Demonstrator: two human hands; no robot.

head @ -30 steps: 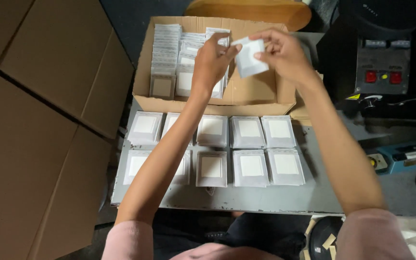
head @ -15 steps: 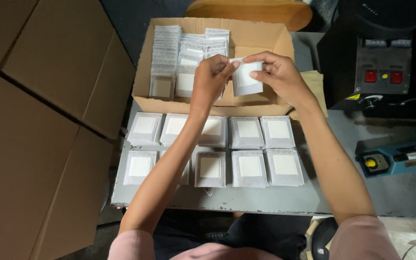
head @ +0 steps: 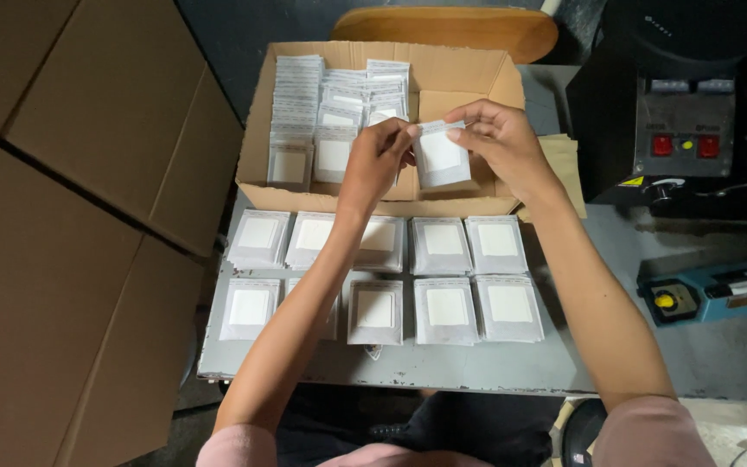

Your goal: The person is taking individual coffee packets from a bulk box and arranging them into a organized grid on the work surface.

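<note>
Hanging over the open cardboard box (head: 373, 186), a small white sachet (head: 441, 156) is pinched by its top edge between both hands: the left hand (head: 375, 160) nips the upper left corner with thumb and forefinger closed on it, the right hand (head: 496, 143) grips the upper right corner the same way, its other fingers curled loosely. The sachet sits between the two hands, at 3 o'clock from the left and 9 o'clock from the right.

Inside the box, at 9 to 11 o'clock from the sachet, stand three packed rows of like sachets (head: 322, 108), too many to count; the right part of the box is bare cardboard. At 6 o'clock, on the grey desk (head: 477, 367), lie ten short stacks of sachets (head: 447, 307) in two rows of five; the left forearm crosses the second and third columns and hides part of them.

At 3 o'clock from the box stands a black machine (head: 680, 130) with two red buttons, and below it a blue device (head: 719, 290) with a yellow knob. Flat brown cartons (head: 71, 216) fill the 9 o'clock side. A wooden seat (head: 447, 30) shows at 12 o'clock.
</note>
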